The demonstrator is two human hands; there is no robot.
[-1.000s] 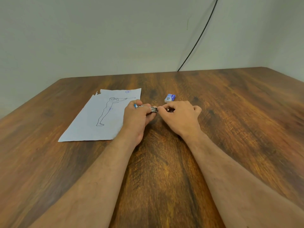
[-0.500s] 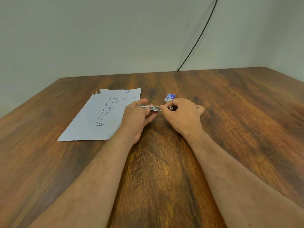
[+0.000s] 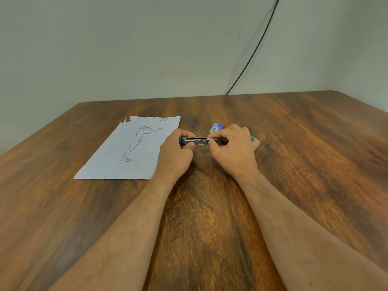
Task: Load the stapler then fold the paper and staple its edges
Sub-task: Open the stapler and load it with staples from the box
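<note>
- Stapler (image 3: 202, 141) sits at the centre of the frame, lying sideways between both hands, its metal channel facing up and blue plastic showing at each end.
- Left hand (image 3: 175, 153) is curled around the stapler's left end, thumb on the near side and fingers wrapped over the far side.
- Right hand (image 3: 235, 149) closes on the stapler's right part, thumb and forefinger pinched at the metal channel near its middle; whether staples sit between those fingertips I cannot tell.
- Both forearms come in from the lower edge of the frame, converging toward the centre.
- Paper (image 3: 134, 150) lies flat and unfolded on the bench (image 3: 304, 164), left of centre; the left hand overlaps its right edge. It carries a line drawing of a standing figure and has a torn upper left corner.
- Box (image 3: 216, 128), small, blue and white, stands on the bench just beyond the right hand.
- Cable (image 3: 255, 49), black, runs down the wall at upper right to the bench's far edge.
</note>
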